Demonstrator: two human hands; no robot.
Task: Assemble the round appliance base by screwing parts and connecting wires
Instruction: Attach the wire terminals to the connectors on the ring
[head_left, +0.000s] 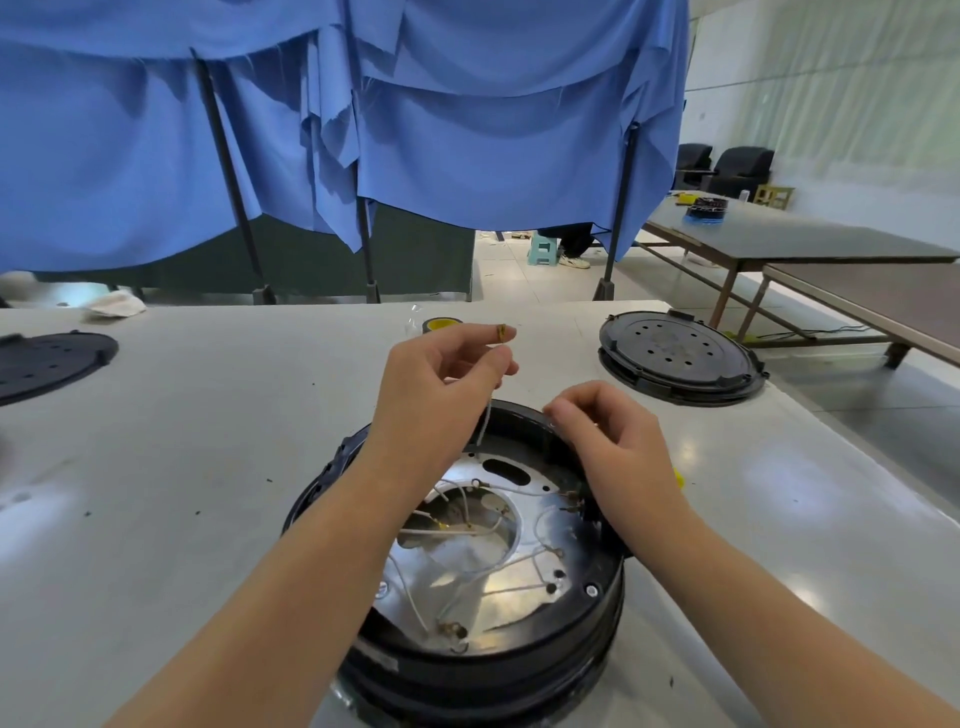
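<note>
I note the round appliance base (483, 613) lies below both sets of fingers, on the table (182, 441). Left hand (441, 374) pinches a white wire (485, 421) rising from it. Right hand (608, 431) fingers are curled at the far rim; whether they hold anything I cannot tell.

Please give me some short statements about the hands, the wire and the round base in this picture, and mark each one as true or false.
1. The left hand pinches a white wire that rises from the round base. True.
2. The right hand holds a screwdriver. False: no tool is visible in it; its fingers are curled at the base's far rim.
3. The base is closed by a cover. False: it is open, showing the metal plate and wires.
4. A black round cover lies on the table beyond the right hand. True.
</note>
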